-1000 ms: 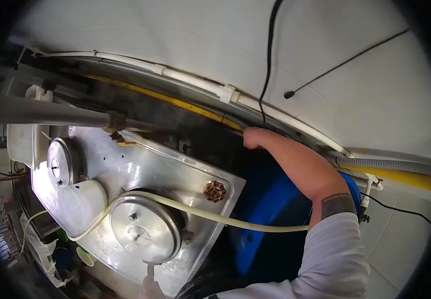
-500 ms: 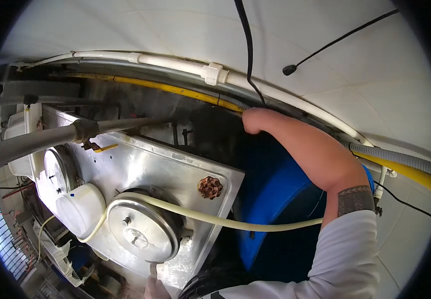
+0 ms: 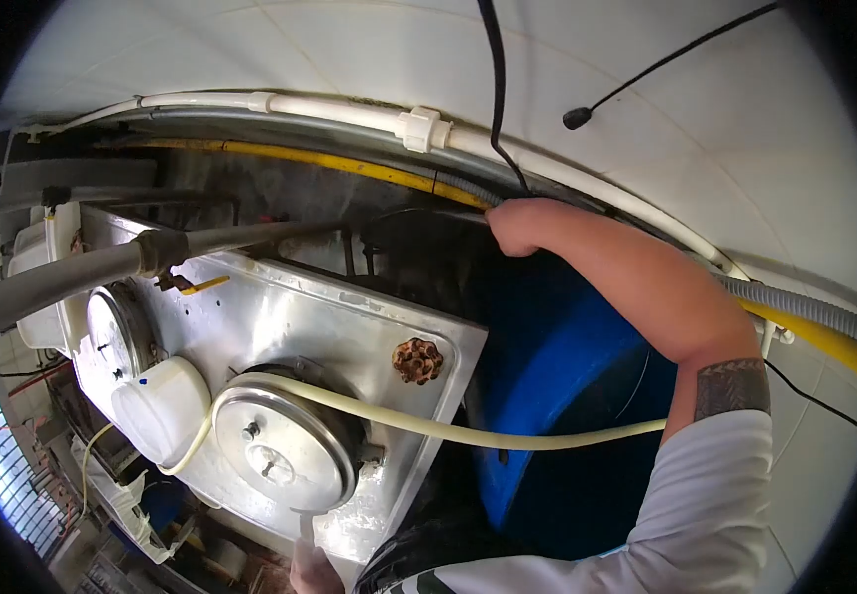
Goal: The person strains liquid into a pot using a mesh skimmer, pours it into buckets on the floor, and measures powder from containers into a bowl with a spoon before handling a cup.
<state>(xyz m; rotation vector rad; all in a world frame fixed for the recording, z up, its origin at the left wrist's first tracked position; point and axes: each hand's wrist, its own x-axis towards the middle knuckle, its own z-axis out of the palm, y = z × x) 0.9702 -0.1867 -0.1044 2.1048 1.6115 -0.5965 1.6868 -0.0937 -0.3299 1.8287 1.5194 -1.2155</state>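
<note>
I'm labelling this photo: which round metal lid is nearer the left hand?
The lower lid, with the pale hose along its rim; the upper-left lid is farther, past the white bucket.

On your steel top (image 3: 280, 332), a brown knob (image 3: 417, 361) sits just inside the corner nearest the blue barrel (image 3: 567, 346). You have a white bucket (image 3: 166, 411) at the long edge away from the wall (image 3: 349, 49), with a far lid (image 3: 106, 332) just beside it. A pale hose (image 3: 468, 433) runs from near the bucket out over the short edge by the barrel. Above your wall-side edge hangs a grey pipe (image 3: 62, 295) with a yellow valve handle (image 3: 212, 284).
</note>
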